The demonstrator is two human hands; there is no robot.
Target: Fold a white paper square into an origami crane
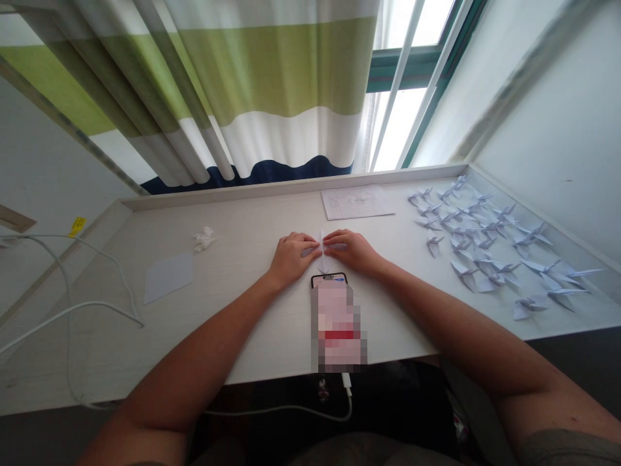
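A narrow folded piece of white paper (pixel 322 252) stands pointed between my two hands, above the table's middle. My left hand (pixel 295 254) pinches its left side between thumb and fingers. From the other side my right hand (pixel 353 251) grips it the same way, the fingertips of both hands nearly meeting at the centre line. Part of the paper is hidden behind the fingers. Just below the hands lies a phone (pixel 330 278), its screen blurred out. Many folded paper cranes (pixel 485 239) are spread over the right side of the table.
A printed sheet (pixel 358 202) lies beyond my hands. On the left are a crumpled tissue (pixel 204 239), a white paper sheet (pixel 169 277) and a looping white cable (pixel 111 304). A charging cable (pixel 346 383) hangs from the phone over the front edge. A raised rim (pixel 291 183) bounds the table's back.
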